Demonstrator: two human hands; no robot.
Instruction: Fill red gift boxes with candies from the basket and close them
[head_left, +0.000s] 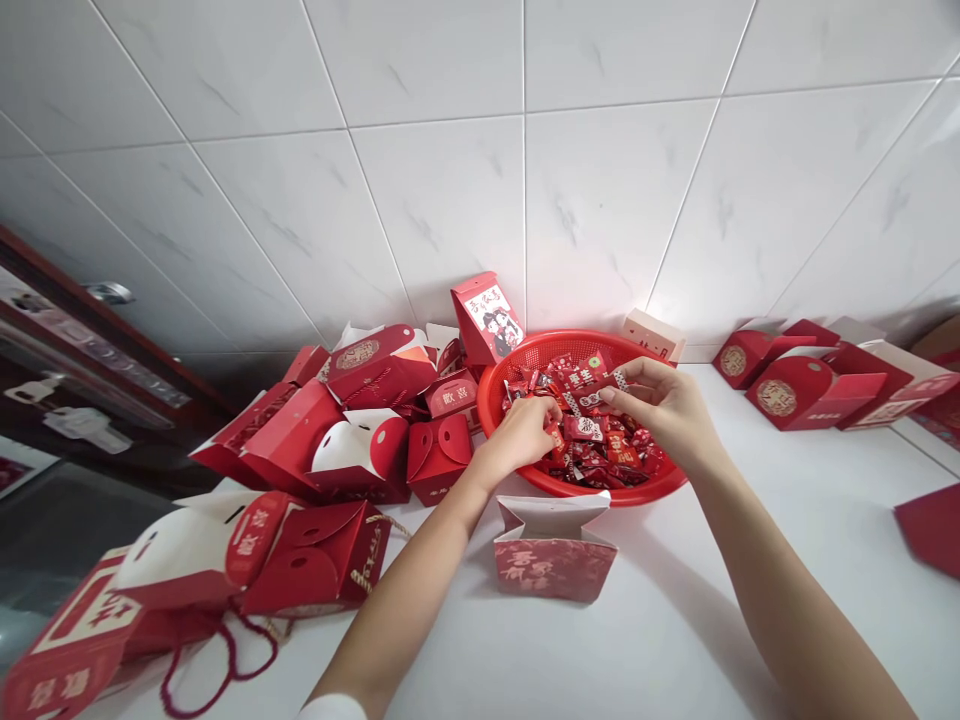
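Note:
A red plastic basket (577,342) holds many wrapped candies (585,428) in red, some with white labels. My right hand (667,405) is over the basket's right side, thumb and fingers pinched on a red wrapped candy (600,393) with a dark-and-white patterned end. At the left part of the basket, my left hand (525,432) reaches in with curled fingers among the candies. Whatever its fingertips grip is hidden. Just in front of the basket stands a small red paper box (555,568), its top open and its inside white.
Many red gift boxes (442,462) crowd the left, some with rope handles. A picture box (491,325) leans behind the basket against the tiled wall (435,200). More boxes (814,385) stand at the right on the white tabletop (675,620). Dark furniture (97,385) borders the left.

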